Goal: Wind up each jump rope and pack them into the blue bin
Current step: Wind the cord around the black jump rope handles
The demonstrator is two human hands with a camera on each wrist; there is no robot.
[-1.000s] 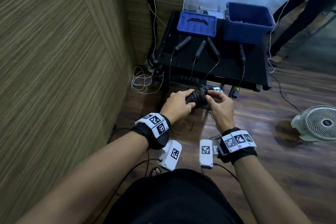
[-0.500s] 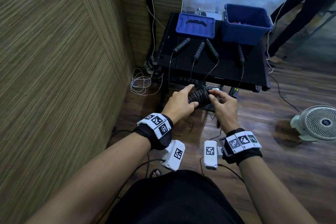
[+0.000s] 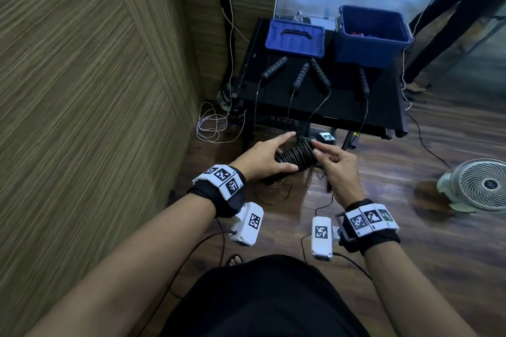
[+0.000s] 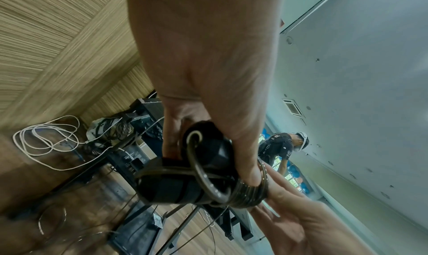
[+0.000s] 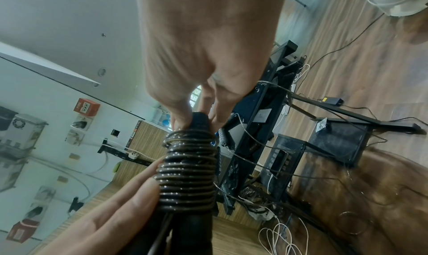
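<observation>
Left hand [image 3: 262, 157] gripping wound jump rope [image 3: 297, 156] to keep coils tight; right hand [image 3: 338, 165] pinching far end, likely securing last turn.

Probably office or lab: fire alarm box [image 5: 87, 107], wood-panel wall [image 3: 82, 117], floor cables [image 3: 212, 126].

Blue bin [image 3: 372, 46], black wound jump rope [image 3: 297, 156]

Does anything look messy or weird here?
A bit messy: four rope handles lie on the black table, their cords dangling over its edge. The blue bin's lid is off, beside the blue bin. Nothing looks broken.
</observation>
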